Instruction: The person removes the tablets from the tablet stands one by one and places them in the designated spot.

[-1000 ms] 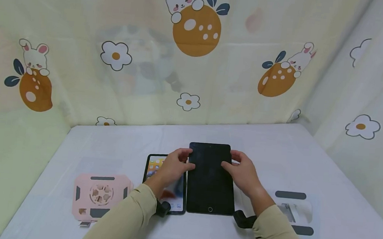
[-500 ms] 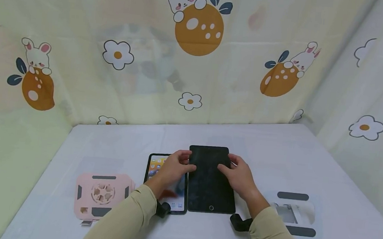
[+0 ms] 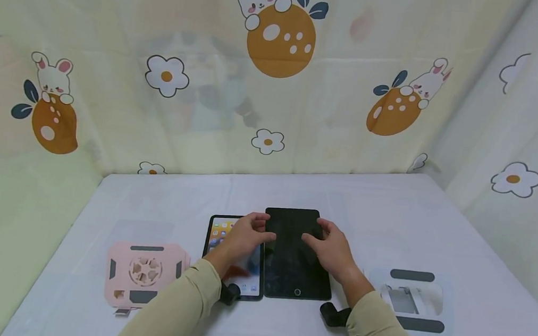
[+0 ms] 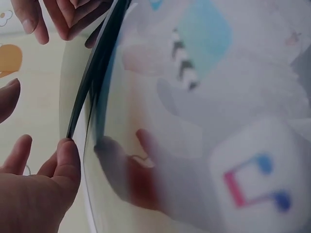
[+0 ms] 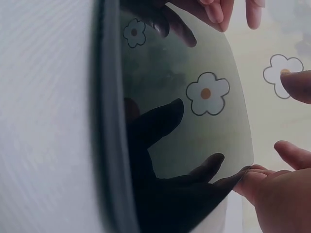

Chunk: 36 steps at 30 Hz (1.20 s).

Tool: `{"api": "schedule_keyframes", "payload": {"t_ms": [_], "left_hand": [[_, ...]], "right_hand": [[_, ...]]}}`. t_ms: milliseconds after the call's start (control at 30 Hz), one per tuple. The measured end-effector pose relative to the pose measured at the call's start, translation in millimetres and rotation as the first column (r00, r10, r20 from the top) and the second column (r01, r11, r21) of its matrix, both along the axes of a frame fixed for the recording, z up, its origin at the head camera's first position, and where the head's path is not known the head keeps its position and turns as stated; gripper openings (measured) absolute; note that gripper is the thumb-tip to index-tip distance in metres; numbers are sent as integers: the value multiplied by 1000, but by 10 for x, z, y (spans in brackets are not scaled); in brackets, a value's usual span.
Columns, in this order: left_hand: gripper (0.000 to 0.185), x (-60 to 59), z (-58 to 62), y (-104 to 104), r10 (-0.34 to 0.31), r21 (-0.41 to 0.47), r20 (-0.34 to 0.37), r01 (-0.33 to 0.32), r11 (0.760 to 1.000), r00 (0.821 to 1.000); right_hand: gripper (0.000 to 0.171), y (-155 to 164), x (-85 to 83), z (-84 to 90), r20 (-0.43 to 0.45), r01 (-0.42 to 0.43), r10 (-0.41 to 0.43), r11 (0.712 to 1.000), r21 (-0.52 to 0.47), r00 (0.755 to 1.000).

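A black tablet (image 3: 294,261), its screen dark and its round button nearest me, lies in the middle of the table. My left hand (image 3: 246,235) touches its far left corner with the fingertips, and the thumb is held off the screen. At the far right corner, the fingers of my right hand (image 3: 336,248) touch the edge (image 5: 250,167); that thumb also stands clear of the glass. Beside it on the left is a second tablet (image 3: 251,289) with a lit screen of app icons, partly hidden under my left arm. Whether the black tablet lies fully flat, I cannot tell.
A pink stand (image 3: 118,264) with a round vent lies on the left, partly behind my sleeve. On the right is a pale blue stand (image 3: 444,306) with dark grey pads. The white table (image 3: 175,197) ends at a patterned curtain (image 3: 194,145).
The black tablet's far edge has come down toward the table. My right hand has shifted left and slightly down, its thumb moving back off the screen. The left hand barely moved.
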State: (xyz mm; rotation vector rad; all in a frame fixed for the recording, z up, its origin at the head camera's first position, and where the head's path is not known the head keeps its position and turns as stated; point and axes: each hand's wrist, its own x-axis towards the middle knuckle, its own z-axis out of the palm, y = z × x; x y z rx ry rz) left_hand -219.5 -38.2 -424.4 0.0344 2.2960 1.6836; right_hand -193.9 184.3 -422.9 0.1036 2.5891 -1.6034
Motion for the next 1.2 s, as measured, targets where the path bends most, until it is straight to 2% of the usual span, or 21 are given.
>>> {"api": "schedule_keyframes", "payload": {"t_ms": [333,567,867,1200], "left_hand": [[51,4,-32,19,1,-8,-11,-1,1000,1000],[51,-5,-45,26,-1,-16,-6,1,1000,1000],[50,-13,-36,29,-25,-54,-8,25,998,1000],[54,11,-7,26,-51,-59,-15,50,997,999]], "right_hand": [[69,-9,-27,-100,-1,17,-17,1000,-24,1000],[69,-21,-25,-101,0,22,-22,1000,-13,1000],[77,-27,-8,-112,-14,-12,12,999,-39,1000],[81,-36,7,-112,-13,-61,62,996,64,998]]}}
